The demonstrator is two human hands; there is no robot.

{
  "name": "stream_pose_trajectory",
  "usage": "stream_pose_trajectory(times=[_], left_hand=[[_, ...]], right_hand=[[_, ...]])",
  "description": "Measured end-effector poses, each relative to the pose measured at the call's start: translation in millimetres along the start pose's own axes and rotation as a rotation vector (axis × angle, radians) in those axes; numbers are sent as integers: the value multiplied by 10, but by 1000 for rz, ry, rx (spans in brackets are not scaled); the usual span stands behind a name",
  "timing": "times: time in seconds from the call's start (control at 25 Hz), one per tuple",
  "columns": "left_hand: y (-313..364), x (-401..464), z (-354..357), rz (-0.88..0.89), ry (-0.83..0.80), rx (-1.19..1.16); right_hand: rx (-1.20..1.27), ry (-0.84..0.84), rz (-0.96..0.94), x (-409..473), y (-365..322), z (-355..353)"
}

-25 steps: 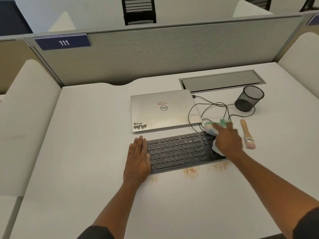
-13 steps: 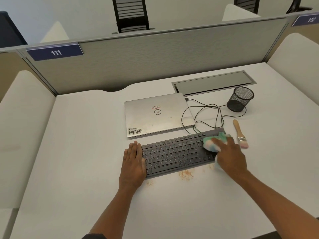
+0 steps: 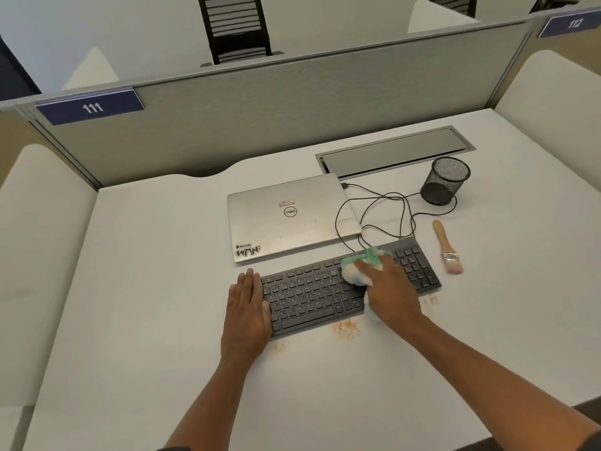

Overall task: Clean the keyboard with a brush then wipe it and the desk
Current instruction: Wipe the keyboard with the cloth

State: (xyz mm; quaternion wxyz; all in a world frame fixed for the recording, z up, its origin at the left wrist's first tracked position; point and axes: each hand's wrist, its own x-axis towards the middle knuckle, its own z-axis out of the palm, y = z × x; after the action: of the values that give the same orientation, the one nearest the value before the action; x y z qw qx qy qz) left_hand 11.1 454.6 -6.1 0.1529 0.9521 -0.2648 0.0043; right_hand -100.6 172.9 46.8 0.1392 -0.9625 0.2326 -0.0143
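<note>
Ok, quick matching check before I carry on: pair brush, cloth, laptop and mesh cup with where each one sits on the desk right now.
Things:
1. brush
2. cloth
3. laptop
4. mesh cup

Places:
A. closed, just behind the keyboard
B. under the right hand, on the keys
C. lying on the desk, right of the keyboard
D. standing near the metal cable hatch

Pairs: 1-C, 2-B, 3-A, 4-D
</note>
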Motion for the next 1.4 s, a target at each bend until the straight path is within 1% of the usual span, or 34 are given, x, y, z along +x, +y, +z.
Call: stream_pose_trajectory(times=[0.08,0.16,0.24,0.32,0.4,0.52,0.6,0.64,0.72,0.8,0.88,1.0,1.2,1.28,1.32,1.4], left_hand=[[3,-1,-3,3,0,-6],[2,6,4,3,1,-2],[4,12,5,0,-1,-5],[3,14,4,2,0,-9],[-5,16,7,2,1,-12],[-17,15,11,3,-9,-11],[-8,15,2,5,-12,-11],[1,17,-1,5,-12,-14],[6,11,-6,3,-8,-19],[7,7,-7,1,-10,-18],[8,9,-9,2,-15,-13],[11,7,-6,-1,-19,-16],[0,-1,-11,7,-6,-28],[3,-2,-10,3,-10,-31],[9,0,-10,2,-13,-32],[11,5,-10,1,-13,-31]], right_hand=[[26,46,17,-81,159,-81],[41,129,197,-4,443,-207],[19,149,379,96,669,-301],[-26,122,427,123,676,-257],[-8,110,384,71,472,-158],[20,68,233,-99,111,41],[76,64,159,-163,45,40],[99,88,155,-143,101,-22],[104,137,238,-57,344,-168],[94,145,348,6,621,-289],[80,132,388,-9,692,-266],[123,138,341,-134,363,-61],[201,78,161,-416,-379,282],[226,113,125,-379,-318,236],[222,146,141,-326,-172,173],[180,199,246,-208,226,-14]])
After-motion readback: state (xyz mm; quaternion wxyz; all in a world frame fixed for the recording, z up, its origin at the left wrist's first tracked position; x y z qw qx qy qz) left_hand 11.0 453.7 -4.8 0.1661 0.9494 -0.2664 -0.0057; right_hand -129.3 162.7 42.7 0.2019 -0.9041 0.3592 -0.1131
